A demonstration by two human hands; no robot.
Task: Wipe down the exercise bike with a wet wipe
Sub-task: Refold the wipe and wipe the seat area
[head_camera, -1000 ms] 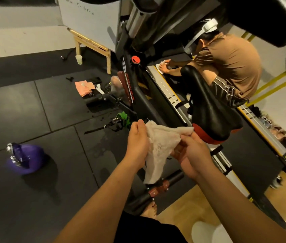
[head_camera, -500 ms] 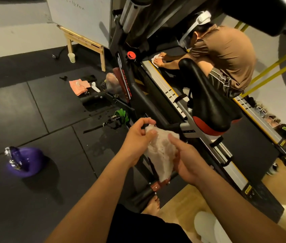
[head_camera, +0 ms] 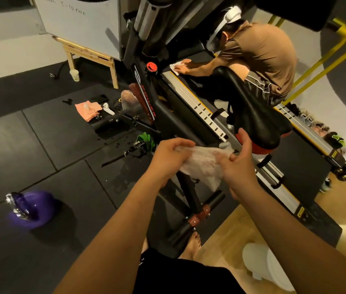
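Observation:
A black exercise bike (head_camera: 146,90) stands in front of me, its black saddle (head_camera: 255,117) to the right of centre and its rear floor bar (head_camera: 197,217) below my hands. A crumpled white wet wipe (head_camera: 201,162) is stretched between both hands, just left of the saddle's rear. My left hand (head_camera: 170,155) grips its left end with curled fingers. My right hand (head_camera: 238,164) pinches its right end, the thumb raised beside the saddle.
Another person (head_camera: 261,58) crouches beyond the saddle, wiping a treadmill deck (head_camera: 201,111) with a cloth. A purple kettlebell (head_camera: 32,209) sits on the black mats at left. An orange cloth (head_camera: 87,110), a cup (head_camera: 75,75) and a wooden easel with whiteboard (head_camera: 91,54) lie further back. My bare foot (head_camera: 193,245) is beside the floor bar.
My hands have pulled apart and spread the wipe sideways; earlier it hung bunched between them. Both hands now sit closer to the saddle.

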